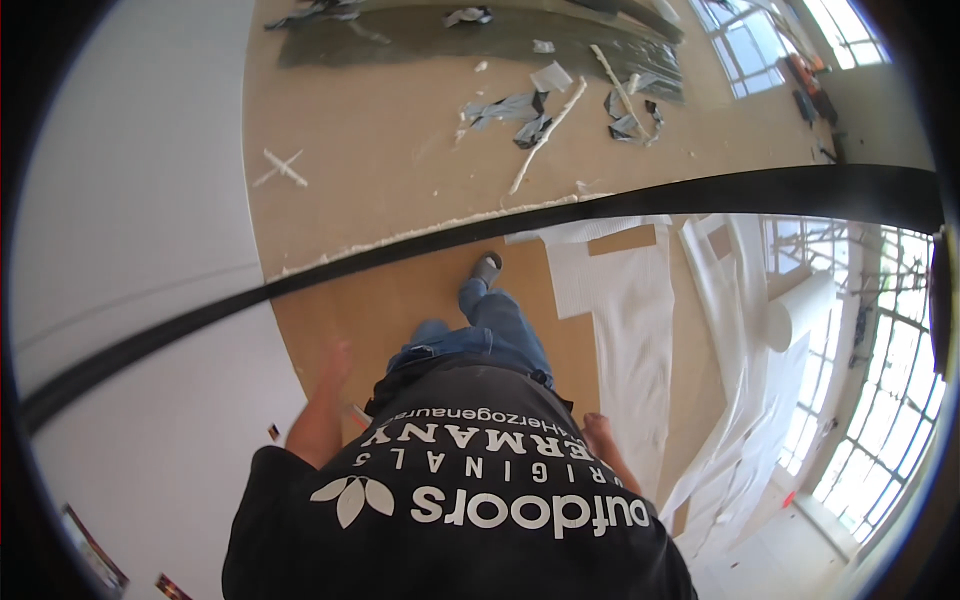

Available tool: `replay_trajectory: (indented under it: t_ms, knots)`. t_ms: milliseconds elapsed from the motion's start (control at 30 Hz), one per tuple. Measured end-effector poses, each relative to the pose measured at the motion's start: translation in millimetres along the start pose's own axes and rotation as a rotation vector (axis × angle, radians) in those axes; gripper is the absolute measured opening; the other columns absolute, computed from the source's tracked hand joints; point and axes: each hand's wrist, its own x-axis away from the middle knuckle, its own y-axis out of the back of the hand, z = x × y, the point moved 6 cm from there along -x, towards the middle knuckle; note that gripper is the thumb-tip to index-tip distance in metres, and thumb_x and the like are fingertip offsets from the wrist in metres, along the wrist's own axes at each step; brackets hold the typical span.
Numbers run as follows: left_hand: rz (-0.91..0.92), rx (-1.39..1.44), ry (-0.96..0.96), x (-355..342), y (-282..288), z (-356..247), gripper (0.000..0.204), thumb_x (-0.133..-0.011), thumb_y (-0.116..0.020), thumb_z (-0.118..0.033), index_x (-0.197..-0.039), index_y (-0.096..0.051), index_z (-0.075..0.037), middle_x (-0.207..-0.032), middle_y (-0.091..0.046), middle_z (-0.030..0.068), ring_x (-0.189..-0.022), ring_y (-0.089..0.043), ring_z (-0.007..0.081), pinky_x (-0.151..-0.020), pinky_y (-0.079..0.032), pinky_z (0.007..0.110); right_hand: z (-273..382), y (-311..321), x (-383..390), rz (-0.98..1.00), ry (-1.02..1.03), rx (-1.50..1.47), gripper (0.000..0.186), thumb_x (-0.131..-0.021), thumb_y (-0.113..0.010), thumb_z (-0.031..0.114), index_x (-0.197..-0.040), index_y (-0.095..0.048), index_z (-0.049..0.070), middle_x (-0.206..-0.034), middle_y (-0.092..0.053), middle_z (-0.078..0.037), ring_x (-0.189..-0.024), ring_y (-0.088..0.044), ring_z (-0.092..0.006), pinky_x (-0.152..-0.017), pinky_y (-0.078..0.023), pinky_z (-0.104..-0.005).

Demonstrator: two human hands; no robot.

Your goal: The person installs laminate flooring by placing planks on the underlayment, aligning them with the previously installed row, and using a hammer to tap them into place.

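Observation:
My left hand (338,362) hangs beside my left hip, over the brown floor covering (380,285). It is smeared by motion, so its fingers do not show clearly. Low at my right side, my right hand (596,428) is partly covered by my black shirt, and its grip is hidden. Nothing can be made out in either hand. A thin pale and reddish thing (356,413) shows between my left forearm and my hip. Beyond my feet, a long black strip (430,245) crosses the whole view from left to right.
White ribbed sheeting (630,320) lies at my right, with a white roll (800,310) near the windows. Past the strip are grey-black scraps (515,112), a pale stick (548,135), a white cross-shaped piece (280,168) and dark sheeting (440,40). A white wall (140,200) stands left.

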Motion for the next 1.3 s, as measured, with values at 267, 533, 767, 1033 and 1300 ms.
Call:
replay_trajectory:
  t_ms: [267, 533, 767, 1033, 1300]
  knots:
    - [0.189, 0.602, 0.176, -186.5, 50.5, -193.9, 0.037, -0.093, -0.068, -0.018, -0.124, -0.068, 0.004, -0.097, -0.073, 0.017, -0.09, -0.072, 0.0237, -0.08, -0.057, 0.04, 178.7, 264.0, -227.7, -0.177, 0.438, 0.247, 0.026, -0.098, -0.052, 0.023, -0.099, -0.072, 0.006, -0.107, -0.072, -0.022, -0.104, -0.068, -0.042, -0.088, -0.054, -0.0515]
    - [0.252, -0.324, -0.379, -440.9, 112.6, -262.2, 0.023, -0.087, -0.066, -0.02, -0.102, -0.074, -0.004, -0.097, -0.074, 0.0196, -0.088, -0.073, 0.0349, -0.082, -0.058, 0.047, 385.1, 619.9, -386.6, -0.494, 0.475, -0.62, 0.033, -0.099, -0.055, 0.031, -0.111, -0.072, 0.005, -0.106, -0.071, -0.026, -0.103, -0.066, -0.0463, -0.091, -0.053, -0.0506]
    - [0.507, -0.239, -0.015, -768.7, 180.8, -498.5, 0.034, -0.093, -0.061, -0.028, -0.116, -0.073, -0.006, -0.113, -0.074, 0.0208, -0.105, -0.07, 0.0401, -0.093, -0.056, 0.048, 145.5, 673.3, -477.3, -0.418, -0.094, -0.521, 0.036, -0.095, -0.055, 0.031, -0.108, -0.076, 0.006, -0.117, -0.072, -0.022, -0.112, -0.066, -0.0424, -0.096, -0.053, -0.0487]
    - [-0.005, 0.505, -0.244, -1091.4, 327.1, -891.2, 0.026, -0.099, -0.061, -0.019, -0.117, -0.07, -0.003, -0.093, -0.072, 0.0059, -0.08, -0.064, 0.0128, -0.073, -0.053, 0.03, 11.2, 684.6, -582.9, -0.506, -0.373, -0.919, 0.037, -0.095, -0.057, 0.033, -0.098, -0.075, 0.0, -0.092, -0.073, -0.026, -0.084, -0.073, -0.04, -0.078, -0.056, -0.0536]
    - [0.666, 0.115, -0.169, -1094.3, 132.5, -1089.3, 0.037, -0.093, -0.071, -0.028, -0.119, -0.07, -0.001, -0.095, -0.074, 0.0137, -0.081, -0.07, 0.0201, -0.077, -0.056, 0.037, -167.6, 916.7, -698.3, -0.336, -0.352, -0.512, 0.028, -0.09, -0.064, 0.028, -0.096, -0.077, 0.004, -0.094, -0.076, -0.022, -0.085, -0.075, -0.0349, -0.08, -0.059, -0.0453]
